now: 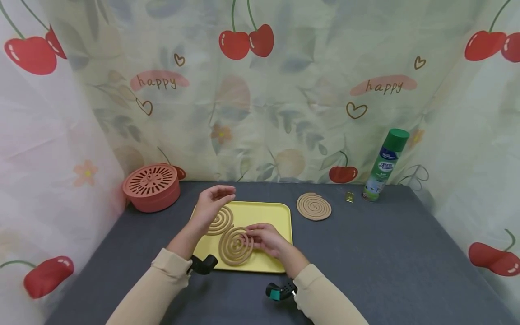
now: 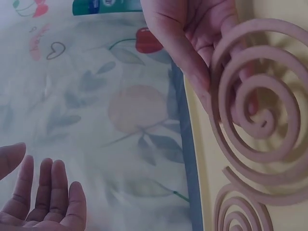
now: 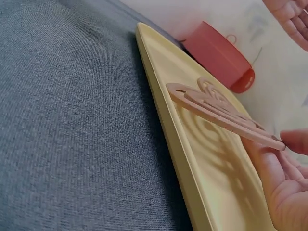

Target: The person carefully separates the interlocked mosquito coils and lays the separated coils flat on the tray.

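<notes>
On the yellow tray (image 1: 280, 216) lie two brown spiral coils. My right hand (image 1: 260, 235) pinches the edge of the nearer coil (image 1: 234, 246) and holds it tilted up off the tray, as the right wrist view shows (image 3: 216, 108). The other coil (image 1: 219, 221) lies flat on the tray behind it. My left hand (image 1: 217, 197) hovers open above that far coil, palm turned inward, holding nothing. In the left wrist view the right hand (image 2: 192, 53) grips the lifted coil (image 2: 260, 110), and the left fingers (image 2: 43, 197) show at the bottom left.
A red vented round holder (image 1: 151, 187) stands at the back left. A joined round coil (image 1: 313, 206) lies on the grey table right of the tray, with a small gold piece (image 1: 349, 197) and a green-capped spray can (image 1: 383, 164) behind it. Cherry-print curtains wall the table.
</notes>
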Motion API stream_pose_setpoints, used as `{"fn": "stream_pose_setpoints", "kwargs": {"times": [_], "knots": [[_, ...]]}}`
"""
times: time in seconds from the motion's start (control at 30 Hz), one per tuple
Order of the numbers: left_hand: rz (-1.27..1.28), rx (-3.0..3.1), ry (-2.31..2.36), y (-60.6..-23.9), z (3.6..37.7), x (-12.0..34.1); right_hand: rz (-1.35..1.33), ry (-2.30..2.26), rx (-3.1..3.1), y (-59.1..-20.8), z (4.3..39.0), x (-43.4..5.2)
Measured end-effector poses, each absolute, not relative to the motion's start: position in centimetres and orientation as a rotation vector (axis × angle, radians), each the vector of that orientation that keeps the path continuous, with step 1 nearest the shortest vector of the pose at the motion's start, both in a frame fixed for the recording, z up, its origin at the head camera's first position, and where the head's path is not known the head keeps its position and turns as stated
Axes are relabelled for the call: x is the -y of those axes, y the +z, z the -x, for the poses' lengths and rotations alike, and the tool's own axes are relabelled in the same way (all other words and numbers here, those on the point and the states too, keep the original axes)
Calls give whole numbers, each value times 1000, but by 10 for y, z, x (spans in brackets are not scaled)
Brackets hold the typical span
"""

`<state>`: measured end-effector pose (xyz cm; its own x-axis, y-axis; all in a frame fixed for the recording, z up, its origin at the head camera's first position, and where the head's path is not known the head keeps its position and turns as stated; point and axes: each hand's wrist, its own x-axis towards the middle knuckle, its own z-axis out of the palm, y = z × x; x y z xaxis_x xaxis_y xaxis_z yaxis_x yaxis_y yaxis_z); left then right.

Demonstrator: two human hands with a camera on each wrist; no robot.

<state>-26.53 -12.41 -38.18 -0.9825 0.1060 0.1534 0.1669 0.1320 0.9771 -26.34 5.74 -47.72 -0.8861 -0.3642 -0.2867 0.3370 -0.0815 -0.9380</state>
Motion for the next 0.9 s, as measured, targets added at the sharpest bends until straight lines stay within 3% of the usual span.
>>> {"fn": "stream_pose_setpoints", "kwargs": {"times": [0.9], "knots": [[315, 2340, -2077, -384, 263, 106, 67, -1914, -2002, -476, 251, -38]]}}
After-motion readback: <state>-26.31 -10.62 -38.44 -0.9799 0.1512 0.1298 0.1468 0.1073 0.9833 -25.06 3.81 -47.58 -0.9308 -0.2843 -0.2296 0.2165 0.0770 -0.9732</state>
